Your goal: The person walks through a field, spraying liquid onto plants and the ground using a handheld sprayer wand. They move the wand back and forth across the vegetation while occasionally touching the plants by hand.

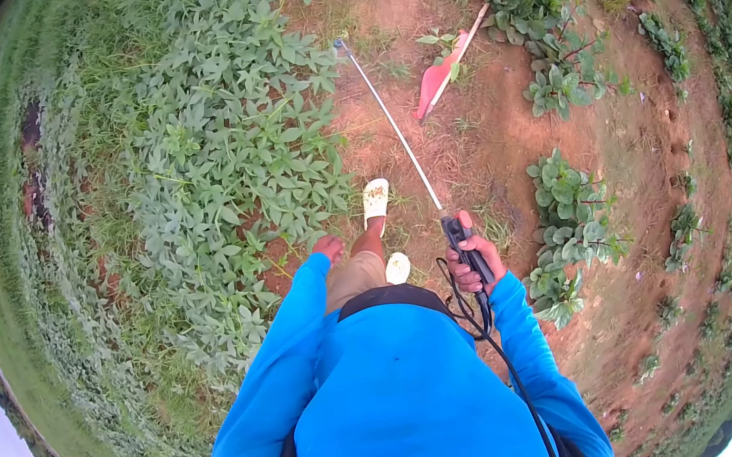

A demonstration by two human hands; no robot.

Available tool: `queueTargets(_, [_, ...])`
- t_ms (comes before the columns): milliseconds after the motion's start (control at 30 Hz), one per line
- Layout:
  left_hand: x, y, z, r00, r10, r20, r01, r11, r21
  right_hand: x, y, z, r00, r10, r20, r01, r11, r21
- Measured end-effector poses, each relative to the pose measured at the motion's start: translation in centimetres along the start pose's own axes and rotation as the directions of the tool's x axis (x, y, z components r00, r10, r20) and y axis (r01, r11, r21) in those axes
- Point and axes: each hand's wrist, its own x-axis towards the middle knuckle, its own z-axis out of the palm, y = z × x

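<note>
My right hand (pixel 475 259) is wrapped round the black handle of a sprayer wand (pixel 393 125). The wand's thin pale tube reaches forward over bare soil to a small bluish nozzle (pixel 340 45). From the handle a black hose (pixel 517 386) loops back past my right arm. My left hand (pixel 328 248) hangs beside my left leg, near the leafy plants; its fingers are mostly hidden, so I cannot tell whether it is open or closed.
Dense low green plants (pixel 230 145) cover the left side. Broad-leaved plants (pixel 565 213) grow in a row on the right. Ahead, a pink-red flag (pixel 439 80) on a pale stick leans low over the soil path. My feet wear pale clogs (pixel 376 199).
</note>
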Motion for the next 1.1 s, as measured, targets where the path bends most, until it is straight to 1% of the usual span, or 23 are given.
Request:
queueTargets(33, [0.8,1.2,-0.1,1.000,0.005,0.005,-0.005,1.000,-0.011,0.8,-0.9,0.5,0.996,0.051,0.075,-0.054,0.998,0.034])
queueTargets(100, [2.4,4.5,-0.1,0.999,0.003,-0.032,-0.004,0.999,-0.038,1.9,-3.0,2.4,0.983,0.133,0.130,-0.138,0.990,0.027])
queueTargets(133, [2.7,6.0,-0.3,1.000,0.005,-0.024,-0.006,0.999,-0.050,2.4,-3.9,3.4,0.975,0.179,0.129,-0.185,0.982,0.037])
queueTargets(167, [2.9,7.5,-0.7,1.000,0.016,-0.021,-0.017,0.998,-0.063,2.9,-4.8,4.3,0.976,0.182,0.118,-0.188,0.982,0.036])
queueTargets(233, [4.4,9.9,-1.7,0.999,0.033,-0.019,-0.034,0.995,-0.089,3.9,-6.9,6.1,0.957,0.243,0.156,-0.241,0.970,-0.031])
queueTargets(300, [5.4,11.5,-2.9,0.999,0.039,-0.028,-0.040,0.999,-0.036,4.3,-8.5,7.9,0.956,0.278,0.095,-0.275,0.961,-0.042])
queueTargets(400, [6.7,12.8,-4.7,0.998,0.037,-0.056,-0.045,0.989,-0.140,4.7,-11.1,9.1,0.963,0.270,0.013,-0.268,0.958,-0.107])
queueTargets(433, [7.0,13.2,-5.4,0.996,0.042,-0.078,-0.051,0.993,-0.111,4.5,-11.8,9.5,0.960,0.276,-0.038,-0.278,0.958,-0.064])
queueTargets(467, [7.3,13.7,-6.0,0.994,0.049,-0.097,-0.056,0.995,-0.079,4.2,-12.4,9.8,0.965,0.248,-0.088,-0.254,0.965,-0.066])
queueTargets(500, [7.8,13.9,-6.6,0.992,0.037,-0.119,-0.050,0.993,-0.108,3.8,-13.0,9.9,0.967,0.215,-0.137,-0.226,0.971,-0.072])
queueTargets(567, [8.7,13.8,-7.5,0.987,0.062,-0.148,-0.069,0.997,-0.041,3.1,-14.0,9.8,0.957,0.139,-0.255,-0.168,0.981,-0.098])
queueTargets(633, [8.7,14.4,-7.9,0.984,0.060,-0.165,-0.071,0.996,-0.062,2.7,-15.1,10.1,0.937,0.058,-0.344,-0.111,0.985,-0.134])
queueTargets(700, [9.0,14.6,-8.2,0.982,0.053,-0.181,-0.069,0.994,-0.082,2.5,-16.1,10.5,0.895,-0.087,-0.437,-0.032,0.966,-0.256])
queueTargets(733, [9.6,14.3,-8.4,0.985,0.047,-0.166,-0.045,0.999,0.016,2.6,-16.5,10.8,0.896,-0.067,-0.438,-0.055,0.964,-0.260])
queueTargets(767, [10.2,14.0,-8.4,0.988,0.038,-0.149,-0.021,0.993,0.114,2.8,-16.9,11.1,0.843,-0.155,-0.515,-0.007,0.954,-0.299])
queueTargets(800, [10.0,14.4,-8.2,0.987,0.026,-0.162,-0.010,0.995,0.099,3.0,-17.4,11.3,0.776,-0.245,-0.581,0.037,0.938,-0.345])
queueTargets(833, [9.7,15.1,-7.9,0.990,0.029,-0.139,-0.014,0.994,0.112,3.0,-17.9,11.3,0.779,-0.231,-0.583,0.018,0.938,-0.347])
queueTargets(900, [9.6,14.4,-7.8,0.991,0.008,-0.136,0.005,0.995,0.097,3.5,-19.6,11.4,0.716,-0.319,-0.621,0.039,0.906,-0.420])
queueTargets(967, [11.4,12.2,-7.2,0.969,0.219,-0.116,-0.192,0.959,0.210,3.2,-20.5,11.5,0.732,-0.332,-0.595,0.013,0.880,-0.474])
queueTargets(1000, [11.1,12.6,-7.0,0.969,0.213,-0.122,-0.185,0.962,0.202,2.8,-20.7,12.4,0.745,-0.299,-0.596,-0.035,0.875,-0.483])
queueTargets(1033, [10.6,13.2,-6.8,0.980,0.134,-0.146,-0.101,0.971,0.215,2.5,-21.2,13.3,0.758,-0.267,-0.595,-0.081,0.867,-0.491])
queueTargets(1067, [10.1,13.9,-6.7,0.984,0.056,-0.171,-0.016,0.974,0.226,2.4,-21.9,14.5,0.752,-0.189,-0.632,-0.179,0.864,-0.471])
queueTargets(1100, [10.5,13.6,-6.4,0.983,0.050,-0.177,-0.011,0.976,0.218,2.3,-22.5,15.2,0.753,-0.183,-0.632,-0.188,0.860,-0.473])
